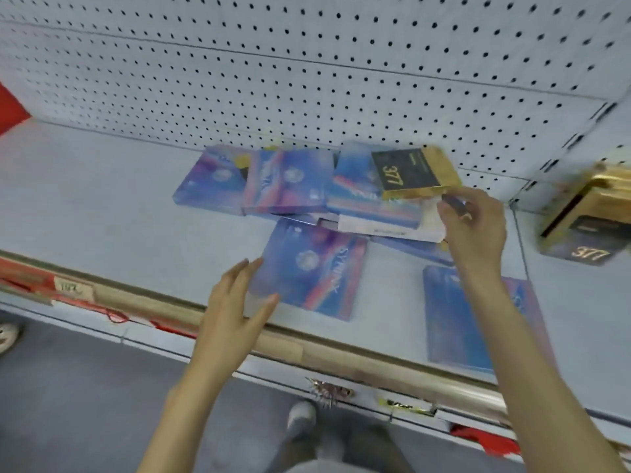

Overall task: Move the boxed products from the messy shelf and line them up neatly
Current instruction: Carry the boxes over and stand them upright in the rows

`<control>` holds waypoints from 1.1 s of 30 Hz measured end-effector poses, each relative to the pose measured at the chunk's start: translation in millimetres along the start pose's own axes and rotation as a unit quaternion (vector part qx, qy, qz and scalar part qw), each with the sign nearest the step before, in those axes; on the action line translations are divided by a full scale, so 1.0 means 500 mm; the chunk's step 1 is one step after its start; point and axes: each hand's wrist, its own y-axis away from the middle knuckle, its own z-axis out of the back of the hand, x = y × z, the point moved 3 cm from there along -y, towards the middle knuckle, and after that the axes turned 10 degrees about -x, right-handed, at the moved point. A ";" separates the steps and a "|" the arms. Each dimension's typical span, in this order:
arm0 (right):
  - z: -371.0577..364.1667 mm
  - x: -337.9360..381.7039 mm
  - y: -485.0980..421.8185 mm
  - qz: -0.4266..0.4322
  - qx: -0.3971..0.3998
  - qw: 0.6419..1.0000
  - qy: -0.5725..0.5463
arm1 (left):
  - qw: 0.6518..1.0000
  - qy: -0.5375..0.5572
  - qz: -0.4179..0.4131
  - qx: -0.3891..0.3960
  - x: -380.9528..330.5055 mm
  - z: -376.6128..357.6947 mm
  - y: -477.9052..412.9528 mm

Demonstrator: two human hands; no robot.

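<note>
While the heap on the shelf (102, 206) is unsorted, the step in hand reads as the pick-up: taking single boxes off the pile.

Right hand (474, 227): reaches to the near right corner of the gold box (409, 172), which lies tilted on top of the back blue boxes (290, 182). Thumb and forefinger are curled at that corner. Blur hides whether they pinch it; cannot tell.

Left hand (235, 302): fingers straight and spread, holding nothing. Its tips are at the left edge of the front blue box (307, 268); touching or just short, not resolvable.

Layout: the back blue boxes overlap in a rough row near the pegboard back (307, 80). A white box (392, 230) sticks out beneath the rightmost one. The front blue box lies flat and skewed, near the front rail (341, 349). A right-side blue box (450, 329) lies flat, partly under the right forearm. More gold packs (587, 227) sit well apart at far right.

Judgement: early stage; nothing is lined up yet.

Next move calls for a firm pinch on the gold box and a lift clear of the pile, without dragging the blue box beneath it. The left hand is placed to steady or square the front blue box.
</note>
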 end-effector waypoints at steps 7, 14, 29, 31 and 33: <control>-0.086 -0.053 -0.097 -0.163 0.047 0.982 0.089 | 0.995 -0.008 -0.007 0.098 0.038 -0.070 -0.055; -0.095 -0.075 -0.090 -0.223 -0.059 0.973 -0.003 | 0.992 -0.004 -0.052 0.116 0.058 -0.072 -0.050; -0.037 0.052 0.230 -0.244 0.096 0.943 -0.203 | 0.921 0.331 0.173 0.113 -0.045 -0.026 -0.068; -0.058 0.051 0.275 -0.265 0.124 0.937 -0.192 | 0.903 0.351 0.188 0.160 -0.054 -0.027 -0.064; -0.078 0.056 0.304 -0.281 0.146 0.930 -0.188 | 0.918 0.306 0.157 0.200 -0.049 -0.027 -0.057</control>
